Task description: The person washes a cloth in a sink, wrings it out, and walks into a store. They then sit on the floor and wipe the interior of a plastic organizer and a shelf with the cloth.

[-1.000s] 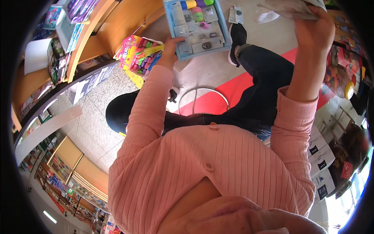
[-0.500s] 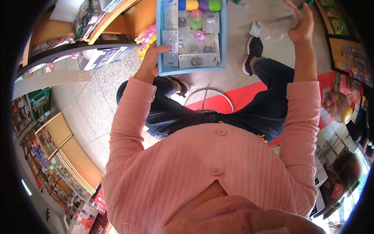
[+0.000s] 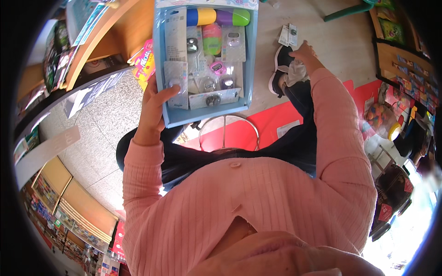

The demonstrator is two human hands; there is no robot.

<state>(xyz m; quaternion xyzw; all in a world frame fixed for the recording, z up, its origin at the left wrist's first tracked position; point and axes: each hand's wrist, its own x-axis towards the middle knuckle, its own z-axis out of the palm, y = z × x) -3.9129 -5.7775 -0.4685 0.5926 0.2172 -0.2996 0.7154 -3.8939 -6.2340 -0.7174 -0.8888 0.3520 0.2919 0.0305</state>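
My left hand (image 3: 154, 103) is closed on the near left edge of a light blue plastic basket (image 3: 207, 116), its thumb over a flat clear-packed item (image 3: 176, 73). Inside lie several small blister packs, among them a pink counter-like gadget (image 3: 218, 68) with a small display. Also in it are a green and pink rounded item (image 3: 212, 39), a blue and yellow cylinder (image 3: 200, 17) and a purple and green one (image 3: 233, 18). Low by my shoe, my right hand (image 3: 306, 54) has its fingers partly curled, with a crumpled whitish plastic bag (image 3: 297, 72) hanging beneath.
A small white packaged item (image 3: 288, 35) lies on the floor beyond my shoe (image 3: 278, 69). A round metal stool ring (image 3: 229, 120) is between my legs. Wooden shelving (image 3: 99, 43) stands at left, snack racks (image 3: 405, 69) at right. A green leg-like bar (image 3: 347, 12) is at the far right.
The basket has come nearer and shifted left with my left hand. My right hand has moved down and left from its raised position, bringing the blurred, see-through plastic to beside my shoe.
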